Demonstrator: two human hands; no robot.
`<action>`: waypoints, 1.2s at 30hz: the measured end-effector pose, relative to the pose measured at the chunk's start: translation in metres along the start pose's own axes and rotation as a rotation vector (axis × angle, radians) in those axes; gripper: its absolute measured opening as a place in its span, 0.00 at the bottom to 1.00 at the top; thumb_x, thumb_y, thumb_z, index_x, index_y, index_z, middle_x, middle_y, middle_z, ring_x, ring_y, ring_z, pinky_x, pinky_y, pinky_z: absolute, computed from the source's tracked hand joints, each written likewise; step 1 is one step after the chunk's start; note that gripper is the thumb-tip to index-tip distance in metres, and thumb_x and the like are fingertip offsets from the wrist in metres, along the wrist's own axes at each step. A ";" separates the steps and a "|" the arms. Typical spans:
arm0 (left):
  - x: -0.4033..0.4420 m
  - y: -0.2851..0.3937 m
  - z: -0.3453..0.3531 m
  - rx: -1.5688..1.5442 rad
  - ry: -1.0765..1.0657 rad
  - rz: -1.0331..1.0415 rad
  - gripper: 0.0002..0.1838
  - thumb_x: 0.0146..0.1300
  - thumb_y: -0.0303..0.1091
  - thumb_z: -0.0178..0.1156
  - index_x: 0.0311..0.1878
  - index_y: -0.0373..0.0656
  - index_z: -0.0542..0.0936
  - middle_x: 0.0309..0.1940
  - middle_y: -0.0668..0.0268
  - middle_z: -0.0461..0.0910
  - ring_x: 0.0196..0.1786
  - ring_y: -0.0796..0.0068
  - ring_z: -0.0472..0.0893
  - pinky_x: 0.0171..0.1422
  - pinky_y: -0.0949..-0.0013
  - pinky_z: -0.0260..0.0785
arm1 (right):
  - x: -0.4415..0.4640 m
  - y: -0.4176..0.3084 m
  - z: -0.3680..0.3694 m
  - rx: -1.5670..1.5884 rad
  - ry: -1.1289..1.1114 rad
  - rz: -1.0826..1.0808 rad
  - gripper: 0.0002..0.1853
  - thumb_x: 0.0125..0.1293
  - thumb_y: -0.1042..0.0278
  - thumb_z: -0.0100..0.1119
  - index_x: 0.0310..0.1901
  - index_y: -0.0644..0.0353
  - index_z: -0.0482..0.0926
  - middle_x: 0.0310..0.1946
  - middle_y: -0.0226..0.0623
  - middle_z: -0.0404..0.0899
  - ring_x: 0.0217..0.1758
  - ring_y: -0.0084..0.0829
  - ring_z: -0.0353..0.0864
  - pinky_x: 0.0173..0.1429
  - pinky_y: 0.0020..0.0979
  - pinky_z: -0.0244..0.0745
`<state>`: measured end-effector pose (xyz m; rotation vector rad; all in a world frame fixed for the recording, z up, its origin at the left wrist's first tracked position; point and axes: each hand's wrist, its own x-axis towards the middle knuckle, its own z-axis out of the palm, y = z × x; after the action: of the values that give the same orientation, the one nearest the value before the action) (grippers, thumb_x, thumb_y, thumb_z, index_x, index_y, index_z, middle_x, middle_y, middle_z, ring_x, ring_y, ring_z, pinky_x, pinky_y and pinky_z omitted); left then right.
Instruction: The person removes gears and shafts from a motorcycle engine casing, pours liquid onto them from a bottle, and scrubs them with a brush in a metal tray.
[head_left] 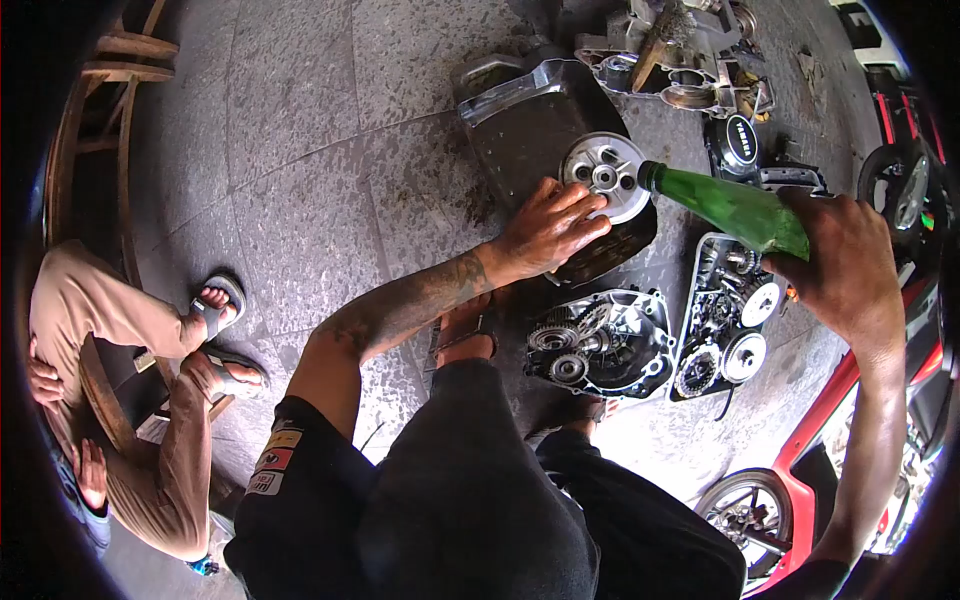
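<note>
My left hand (548, 232) is closed on the lower left rim of a round silver metal disc (606, 172) with several holes. The disc is over a dark drain pan (520, 125) on the floor. My right hand (840, 262) is wrapped round the base of a green glass bottle (725, 207). The bottle lies nearly level in the view, its dark neck pointing left at the disc's right edge. Whether neck and disc touch, and whether liquid is flowing, I cannot tell.
An open engine cover (655, 345) and a tray of gears (700, 300) lie near my feet. Engine castings (690, 70) and a round black cover (740, 138) are beyond. A red motorcycle (805, 440) stands right. A person (130, 310) sits left on a wooden bench (125, 170).
</note>
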<state>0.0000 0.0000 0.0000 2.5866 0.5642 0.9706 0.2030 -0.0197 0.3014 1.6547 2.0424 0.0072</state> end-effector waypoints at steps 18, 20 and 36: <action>0.001 -0.004 0.007 0.028 0.057 0.041 0.13 0.52 0.34 0.62 0.43 0.52 0.79 0.51 0.68 0.73 0.52 0.69 0.71 0.49 0.59 0.61 | -0.010 0.014 -0.004 -0.011 -0.033 -0.009 0.21 0.47 0.63 0.71 0.45 0.58 0.79 0.31 0.43 0.81 0.40 0.43 0.79 0.48 0.43 0.70; 0.000 -0.004 0.007 0.033 0.051 0.037 0.13 0.52 0.34 0.62 0.43 0.52 0.79 0.51 0.68 0.73 0.52 0.69 0.71 0.49 0.59 0.61 | -0.010 0.015 -0.003 -0.001 -0.094 -0.008 0.22 0.48 0.62 0.71 0.46 0.58 0.79 0.31 0.43 0.80 0.40 0.43 0.79 0.48 0.43 0.70; -0.001 0.000 0.010 -0.018 0.096 0.039 0.12 0.54 0.36 0.64 0.43 0.54 0.79 0.51 0.68 0.73 0.51 0.68 0.72 0.47 0.59 0.61 | -0.001 0.000 -0.002 0.037 -0.073 -0.017 0.18 0.50 0.61 0.71 0.40 0.59 0.80 0.29 0.42 0.81 0.36 0.40 0.81 0.47 0.42 0.71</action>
<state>0.0057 -0.0024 -0.0074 2.5552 0.5287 1.1119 0.2023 -0.0198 0.3033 1.6356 2.0129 -0.0968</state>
